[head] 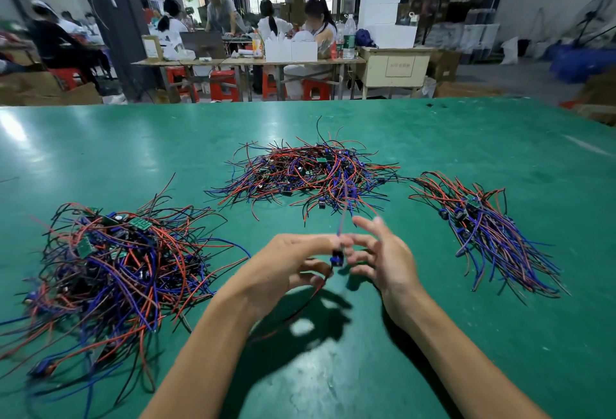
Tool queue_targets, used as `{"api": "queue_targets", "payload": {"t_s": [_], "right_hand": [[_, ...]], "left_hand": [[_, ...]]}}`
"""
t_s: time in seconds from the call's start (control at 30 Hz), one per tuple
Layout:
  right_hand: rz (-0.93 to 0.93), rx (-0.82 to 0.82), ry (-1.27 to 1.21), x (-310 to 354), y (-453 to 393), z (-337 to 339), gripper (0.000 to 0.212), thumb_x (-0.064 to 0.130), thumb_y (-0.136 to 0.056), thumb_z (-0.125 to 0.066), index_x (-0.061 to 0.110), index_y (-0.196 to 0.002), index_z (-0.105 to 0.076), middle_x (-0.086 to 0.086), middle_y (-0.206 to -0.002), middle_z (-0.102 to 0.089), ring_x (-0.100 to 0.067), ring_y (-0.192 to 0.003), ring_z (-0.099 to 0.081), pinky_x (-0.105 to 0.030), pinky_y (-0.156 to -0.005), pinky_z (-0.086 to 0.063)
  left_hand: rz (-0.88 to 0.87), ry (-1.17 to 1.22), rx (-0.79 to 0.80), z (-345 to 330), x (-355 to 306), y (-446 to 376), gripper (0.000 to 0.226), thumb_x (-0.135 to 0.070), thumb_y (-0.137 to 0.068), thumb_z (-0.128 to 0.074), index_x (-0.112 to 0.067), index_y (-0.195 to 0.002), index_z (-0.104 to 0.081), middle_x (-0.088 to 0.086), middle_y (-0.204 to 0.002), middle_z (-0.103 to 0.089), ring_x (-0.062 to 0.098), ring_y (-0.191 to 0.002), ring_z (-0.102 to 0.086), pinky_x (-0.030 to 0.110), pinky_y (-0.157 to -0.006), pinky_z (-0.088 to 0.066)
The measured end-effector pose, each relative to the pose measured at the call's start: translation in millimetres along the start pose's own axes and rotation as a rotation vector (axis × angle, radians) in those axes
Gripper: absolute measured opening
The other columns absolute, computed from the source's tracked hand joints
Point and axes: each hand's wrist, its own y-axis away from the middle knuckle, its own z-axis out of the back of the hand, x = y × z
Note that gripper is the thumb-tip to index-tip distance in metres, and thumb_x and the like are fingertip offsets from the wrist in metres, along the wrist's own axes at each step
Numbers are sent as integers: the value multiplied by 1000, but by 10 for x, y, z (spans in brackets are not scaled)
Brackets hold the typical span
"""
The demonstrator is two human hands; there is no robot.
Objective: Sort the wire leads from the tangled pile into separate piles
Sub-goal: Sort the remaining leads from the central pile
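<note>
Toward the left edge of the green desk (100,138) lies a big loose pile (113,265) of red, blue and black leads with small green boards. Mid-desk, toward the far edge, sits the tangled pile (310,172). Nearer the front, the left hand (293,262) pinches one lead (337,257) by its small dark part, a red-black tail drooping below and a blurred blue wire rising above. The right hand (380,255) is just beside it with fingers spread — whether it touches the lead, I cannot tell. Toward the right edge lies a neater pile (486,232), its wires combed one way. The risk — the drooping tail could snag and drag neighbours, or a loose pinch could drop the lead between piles.
</note>
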Motion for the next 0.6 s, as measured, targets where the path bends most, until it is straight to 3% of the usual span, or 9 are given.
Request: {"api": "queue_targets", "payload": {"t_s": [0.1, 0.17, 0.23, 0.3, 0.43, 0.6], "right_hand": [[237, 151, 353, -98, 129, -56, 13, 16, -99, -62, 22, -110, -65, 0, -75, -75, -10, -56, -65, -22, -50, -49], [357, 253, 458, -151, 226, -96, 15, 29, -94, -71, 29, -108, -66, -4, -83, -74, -15, -64, -69, -31, -53, -55], [450, 256, 489, -148, 278, -137, 19, 43, -90, -71, 35, -106, -67, -2, -84, -73, -20, -68, -67, -38, -55, -58], [481, 188, 442, -107, 276, -158, 24, 52, -84, -71, 38, -102, -68, -2, -83, -73, -25, -73, -67, -41, -59, -57], [432, 126, 256, -43, 245, -119, 14, 44, -85, -75, 36, -94, -71, 0, -79, -74, -5, -62, -63, -17, -54, -46], [302, 34, 58, 3, 227, -145, 26, 42, -82, -69, 17, -86, -72, -1, -74, -72, -10, -53, -54, -20, -49, -44]], "left_hand": [[-95, 264, -121, -4, -36, -8, 29, -38, -73, -75, -22, -97, -82, -2, -93, -75, 9, -78, -69, 16, -66, -54], [-128, 377, -217, -22, -29, -23, 27, -37, -68, -77, -21, -88, -83, 0, -94, -76, 11, -86, -73, 15, -67, -55], [-152, 452, -284, -56, -18, -38, 16, -33, -72, -77, -19, -79, -82, 2, -91, -77, 12, -84, -75, 14, -64, -55], [-169, 473, -335, -88, -8, -44, 14, -30, -77, -76, -18, -76, -82, 2, -88, -77, 12, -81, -75, 15, -61, -55], [-201, 447, -364, -142, 29, -48, 19, -28, -84, -73, -11, -92, -77, 8, -96, -78, 12, -81, -75, 17, -64, -56], [-200, 514, -368, -249, 54, -59, 30, -27, -82, -74, -4, -101, -75, 11, -97, -78, 12, -79, -75, 17, -66, -57]]}}
